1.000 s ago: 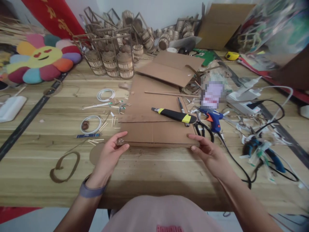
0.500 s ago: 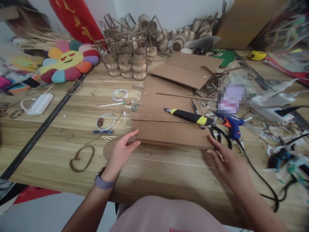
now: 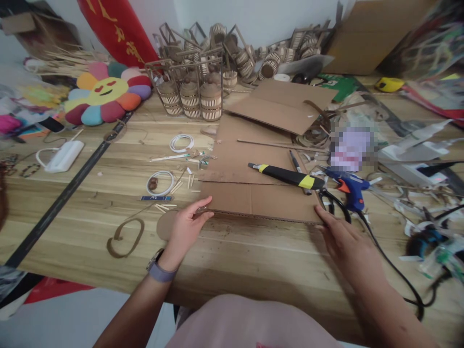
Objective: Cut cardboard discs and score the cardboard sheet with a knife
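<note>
A large brown cardboard sheet (image 3: 232,195) lies on the wooden table, its near edge between my two hands. My left hand (image 3: 188,224) pinches the near left corner between thumb and fingers. At the near right corner my right hand (image 3: 344,239) grips the edge, thumb on top and the other fingers partly hidden below. On the sheet rest a black and yellow hot knife (image 3: 286,175), a dark pen (image 3: 299,169) and a thin strip (image 3: 271,143). A second cardboard piece (image 3: 279,104) overlaps the far end. The blue glue gun (image 3: 351,186) lies beside the right edge.
Small bamboo baskets (image 3: 190,96) stand at the back near a flower cushion (image 3: 108,92). Coiled white cables (image 3: 160,183) and small sticks lie left of the cardboard. At right are a power strip (image 3: 409,164), black cords (image 3: 391,270) and scraps. A brown strip loop (image 3: 125,238) lies front left.
The whole view has shifted slightly, so things appear a little further right. Both hands keep their hold on the cardboard sheet, which stays in place on the table.
</note>
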